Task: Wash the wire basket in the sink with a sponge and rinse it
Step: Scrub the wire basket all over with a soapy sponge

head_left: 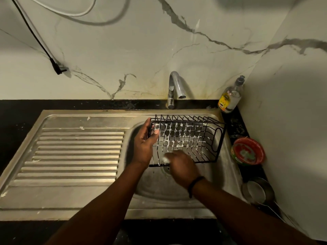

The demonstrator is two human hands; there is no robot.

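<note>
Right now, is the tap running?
Off. No water falls from the faucet spout, and white suds cling unrinsed to the wire basket.

The right hand [180,167] is blurred, and whatever is held in it cannot be made out. The near rim of the wire basket [187,138] is partly hidden behind it.

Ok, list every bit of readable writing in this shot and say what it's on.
Nothing can be read.
Dish soap bottle: yellow label with print, too small and blurred.
Red bowl: a coloured pattern, no legible words.
Wire basket, sink, tap: no text visible.
</note>
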